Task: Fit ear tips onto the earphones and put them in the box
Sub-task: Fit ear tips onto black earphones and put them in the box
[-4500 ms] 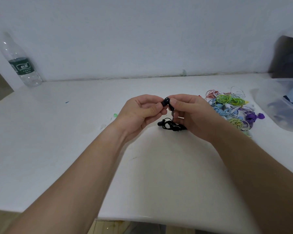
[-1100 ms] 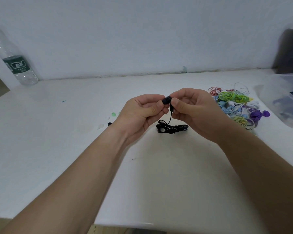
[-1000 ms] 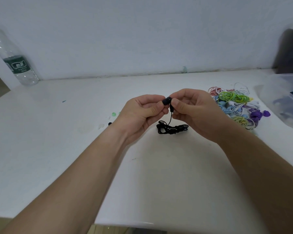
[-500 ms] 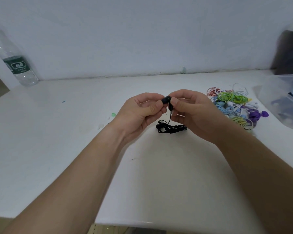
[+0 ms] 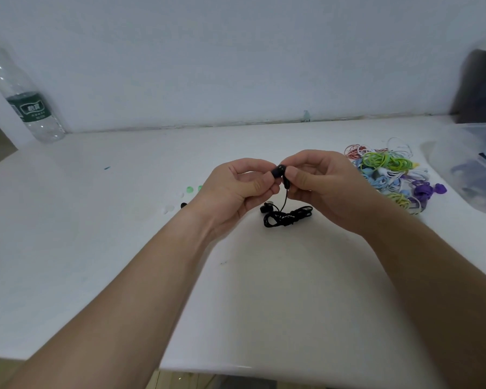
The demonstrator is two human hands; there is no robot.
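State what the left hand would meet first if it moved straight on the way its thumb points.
The left hand pinches the black earbud; pushing on, it would probably meet the right hand, which holds the same earbud from the other side.

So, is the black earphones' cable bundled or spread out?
Bundled: the cable is gathered in a tight bunch, one strand rising to the pinched earbud.

You raise the black earbud (image 5: pixel 278 171) slightly. Its coiled cable (image 5: pixel 288 216), earlier tucked against your right hand (image 5: pixel 323 189), now sits clear below it, and a black ear tip (image 5: pixel 183 205) shows left of your left hand (image 5: pixel 236 189).
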